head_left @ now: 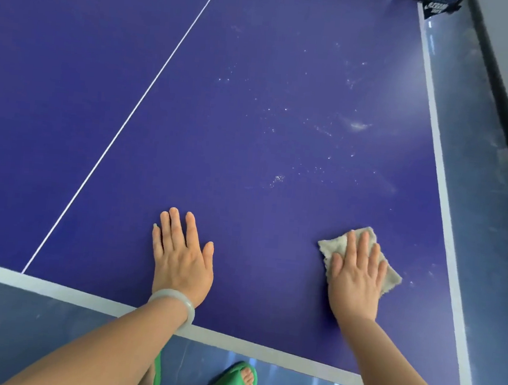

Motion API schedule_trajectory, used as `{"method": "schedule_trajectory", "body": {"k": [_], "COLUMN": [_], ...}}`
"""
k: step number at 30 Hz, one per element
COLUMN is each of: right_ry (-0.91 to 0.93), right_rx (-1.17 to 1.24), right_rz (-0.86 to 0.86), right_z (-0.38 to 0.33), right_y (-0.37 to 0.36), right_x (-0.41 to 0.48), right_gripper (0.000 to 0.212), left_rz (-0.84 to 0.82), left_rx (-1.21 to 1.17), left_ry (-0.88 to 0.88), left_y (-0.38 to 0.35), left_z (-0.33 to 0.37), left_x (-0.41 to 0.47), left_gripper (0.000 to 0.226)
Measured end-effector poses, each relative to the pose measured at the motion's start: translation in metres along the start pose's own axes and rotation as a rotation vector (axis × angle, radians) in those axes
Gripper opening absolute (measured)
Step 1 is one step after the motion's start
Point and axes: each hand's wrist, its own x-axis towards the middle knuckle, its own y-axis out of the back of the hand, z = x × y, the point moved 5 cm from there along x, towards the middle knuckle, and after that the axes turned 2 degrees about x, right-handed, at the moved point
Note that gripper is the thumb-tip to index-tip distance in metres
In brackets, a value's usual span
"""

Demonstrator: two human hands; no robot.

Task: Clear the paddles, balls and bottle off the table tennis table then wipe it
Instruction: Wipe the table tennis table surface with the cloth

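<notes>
While my right hand (pixel 355 281), fingers straight, presses the cloth (pixel 332 245) at the table's (pixel 254 100) lower right and my flat left hand (pixel 182 259) braces beside, I fear the unpinched cloth slipping, missing specks (pixel 278 179) above.

tbl (pixel 253 115) x1 | cloth (pixel 392 278) x1 | hands x2: L hand (pixel 180 259), R hand (pixel 355 281) | bangle (pixel 187 306) x1 | sandals (pixel 234 384) x2

Vantage: head-worn, above the table's (pixel 252 130) near end.
Facing: forward and steeply down, along the table toward 12 o'clock.
Nearness: close; net end (pixel 439 7) at 1 o'clock.
</notes>
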Motion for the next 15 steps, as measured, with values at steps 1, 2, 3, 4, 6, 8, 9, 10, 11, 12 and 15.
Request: {"method": "schedule_trajectory", "body": {"k": [1, 2, 3, 4, 6, 8, 9, 10, 11, 12, 15], "right_ry": [-0.062, -0.057, -0.01, 0.068, 0.256, 0.439, 0.513, 0.563, 0.56, 0.477, 0.001], "right_rx": [0.017, 0.021, 0.012, 0.003, -0.014, -0.023, -0.02, -0.023, -0.033, -0.049, -0.01], "right_rz": [-0.007, -0.01, -0.005, 0.003, -0.006, -0.045, -0.062, -0.073, -0.061, -0.029, -0.012], "right_z": [-0.001, -0.011, -0.028, -0.049, -0.091, -0.121, -0.127, -0.126, -0.117, -0.102, -0.042], "right_y": [-0.001, -0.004, -0.007, -0.012, -0.023, -0.027, -0.024, -0.02, -0.015, -0.007, 0.006], "right_x": [-0.002, -0.008, -0.019, -0.031, -0.053, -0.053, -0.042, -0.027, -0.009, 0.01, 0.041], "right_gripper": [0.056, 0.057, 0.056, 0.056, 0.057, 0.057, 0.056, 0.055, 0.053, 0.051, 0.053], "left_rz": [0.003, 0.003, 0.001, 0.004, 0.018, 0.008, 0.002, 0.002, 0.003, 0.001, -0.016], "left_rx": [-0.002, -0.001, 0.001, 0.0, -0.01, -0.017, -0.013, -0.013, -0.013, -0.015, -0.014], "left_ry": [0.001, 0.004, 0.007, 0.009, 0.006, 0.01, 0.011, 0.012, 0.012, 0.012, 0.0], "left_y": [0.0, 0.0, -0.001, -0.002, -0.003, -0.004, -0.004, -0.004, -0.003, -0.002, -0.001], "left_z": [0.0, -0.001, -0.001, -0.001, 0.0, 0.0, -0.001, -0.002, -0.002, -0.002, -0.002], "left_x": [0.0, 0.0, 0.0, 0.0, 0.001, 0.002, 0.001, 0.002, 0.002, 0.002, 0.001], "left_gripper": [0.072, 0.072, 0.072, 0.071, 0.065, 0.066, 0.066, 0.066, 0.066, 0.067, 0.073]}}
